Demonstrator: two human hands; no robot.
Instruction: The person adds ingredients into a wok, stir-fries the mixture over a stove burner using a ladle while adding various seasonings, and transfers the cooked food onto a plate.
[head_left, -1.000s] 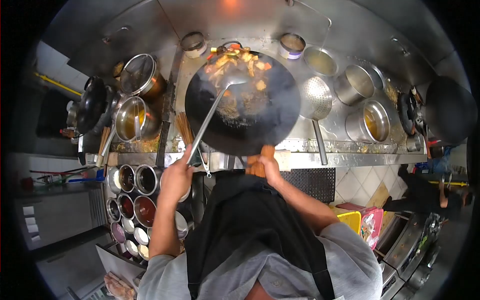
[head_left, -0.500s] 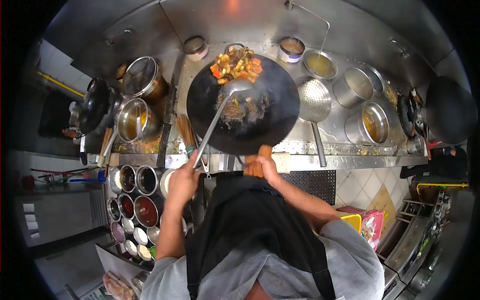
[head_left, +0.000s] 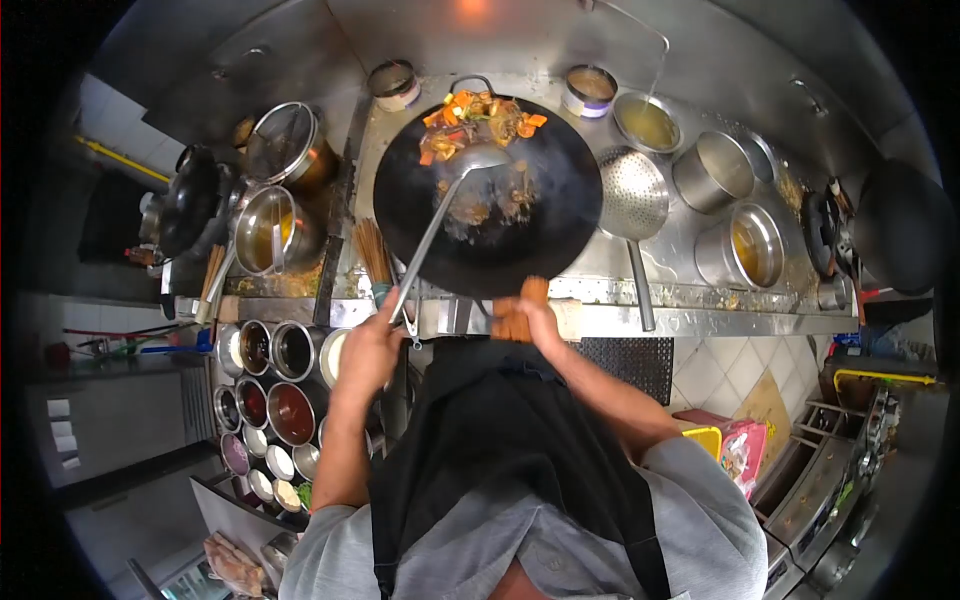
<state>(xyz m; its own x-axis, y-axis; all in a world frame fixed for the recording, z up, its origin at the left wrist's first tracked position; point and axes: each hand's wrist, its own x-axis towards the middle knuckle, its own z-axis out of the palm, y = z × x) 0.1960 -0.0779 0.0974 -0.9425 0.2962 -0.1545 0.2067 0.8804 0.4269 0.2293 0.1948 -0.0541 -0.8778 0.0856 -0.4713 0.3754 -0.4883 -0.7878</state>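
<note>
My left hand (head_left: pixel 368 355) is closed round the handle of a long metal ladle (head_left: pixel 480 157), whose bowl is over the black wok (head_left: pixel 545 235). My right hand (head_left: pixel 535 318) is closed on an orange-brown cloth (head_left: pixel 512 327) at the wok's near edge; the wok handle beneath it is mostly hidden. Orange and brown food pieces (head_left: pixel 462 117) lie at the wok's far side, just beyond the ladle bowl. Darker scraps and haze show near the wok's centre.
Right of the wok lie a perforated strainer (head_left: pixel 634 190) and metal pots (head_left: pixel 712 172). A bamboo brush (head_left: pixel 372 252) stands left of it, near a pot of yellow liquid (head_left: pixel 264 235). Sauce containers (head_left: pixel 292 415) fill the lower left. A steel edge (head_left: pixel 700 322) runs along the stove's front.
The food has spread out and shifted at the wok's far side. The wok's near edge sits slightly higher in view. Both hands keep their holds.
</note>
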